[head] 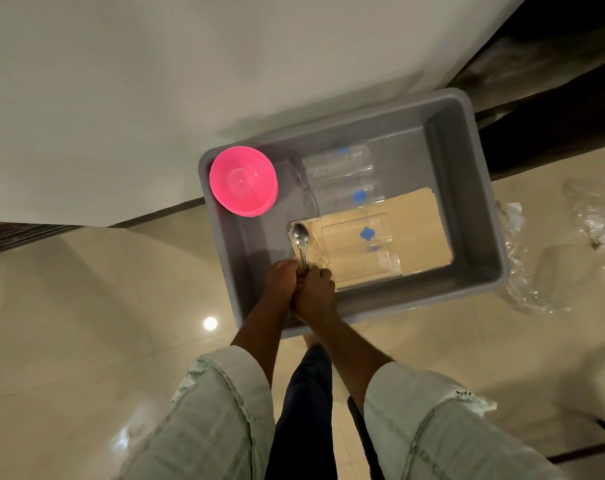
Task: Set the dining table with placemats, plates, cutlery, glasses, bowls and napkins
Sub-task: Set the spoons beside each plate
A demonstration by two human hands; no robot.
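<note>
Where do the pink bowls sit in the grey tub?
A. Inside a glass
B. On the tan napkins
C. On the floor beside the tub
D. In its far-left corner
D: the pink bowls stand stacked in the far-left corner of the tub, apart from the napkins and the glasses.
</note>
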